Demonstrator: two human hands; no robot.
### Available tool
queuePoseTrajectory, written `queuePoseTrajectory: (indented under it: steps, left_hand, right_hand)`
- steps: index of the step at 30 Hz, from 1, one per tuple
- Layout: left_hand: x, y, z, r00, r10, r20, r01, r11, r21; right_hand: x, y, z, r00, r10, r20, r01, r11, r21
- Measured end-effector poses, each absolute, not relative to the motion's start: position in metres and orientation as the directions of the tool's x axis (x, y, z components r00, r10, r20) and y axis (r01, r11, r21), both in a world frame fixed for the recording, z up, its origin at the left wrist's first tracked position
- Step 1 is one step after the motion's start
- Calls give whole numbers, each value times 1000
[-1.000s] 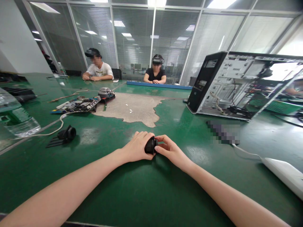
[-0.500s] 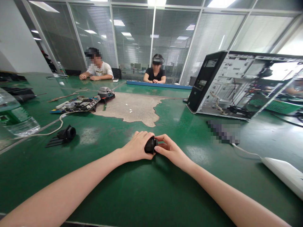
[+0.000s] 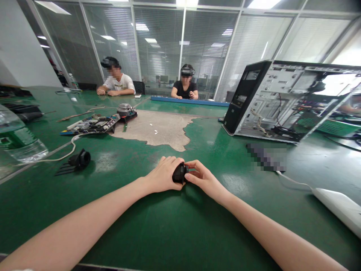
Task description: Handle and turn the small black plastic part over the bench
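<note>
A small black part [image 3: 178,173] is held between both hands just above the green table [image 3: 175,233], near the middle of the view. My left hand [image 3: 165,175] wraps round its left side, fingers over the top and thumb beneath. On its right end, the fingertips and thumb of my right hand [image 3: 199,176] pinch the ringed rim. The palms hide some of its shape. Another black piece with a round opening and thin prongs [image 3: 80,160] lies on the table to the left.
An open computer case [image 3: 251,101] stands at right, near a dark blurred object [image 3: 265,157] and a white power strip [image 3: 338,207]. Circuit boards [image 3: 96,125], a cable and a water bottle [image 3: 21,139] are at left. Two people sit across the table.
My hands and the black part have barely moved. Across the table, the person in black has raised one hand off the table.
</note>
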State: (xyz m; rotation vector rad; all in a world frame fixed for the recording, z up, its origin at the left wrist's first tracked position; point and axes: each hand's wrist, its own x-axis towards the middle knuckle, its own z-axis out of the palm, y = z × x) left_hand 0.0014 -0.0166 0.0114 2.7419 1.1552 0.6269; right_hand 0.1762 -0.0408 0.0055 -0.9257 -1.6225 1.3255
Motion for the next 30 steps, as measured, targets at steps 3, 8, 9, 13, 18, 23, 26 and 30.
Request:
queuePoseTrajectory:
  steps: [3, 8, 9, 13, 18, 23, 26, 30]
  left_hand:
    - [1, -16, 11, 631, 701, 331, 664, -710, 237]
    - [2, -16, 11, 631, 693, 348, 661, -715, 227]
    - [2, -16, 11, 633, 691, 349, 659, -717, 226]
    - [1, -16, 11, 635, 688, 351, 655, -720, 228]
    - [1, -16, 11, 640, 689, 340, 654, -721, 229]
    - [1, -16, 10, 634, 691, 348, 658, -718, 228]
    - [1, -16, 10, 636, 687, 351, 658, -721, 220]
    - [1, -15, 11, 637, 691, 341, 662, -717, 216]
  right_hand:
    - [177, -43, 5, -416, 892, 178, 30, 209, -977]
    - [174, -44, 6, -384, 910, 158, 7, 174, -985]
    - [173, -43, 6, -380, 913, 151, 3, 165, -986]
    - [174, -42, 6, -375, 918, 129, 33, 152, -988]
    - [177, -44, 6, -418, 890, 181, 22, 209, -978]
    - [174, -43, 6, -394, 906, 151, -14, 159, -987]
    - [174, -41, 4, -389, 911, 134, -13, 140, -990]
    - [176, -41, 2, -438, 887, 149, -10, 161, -987]
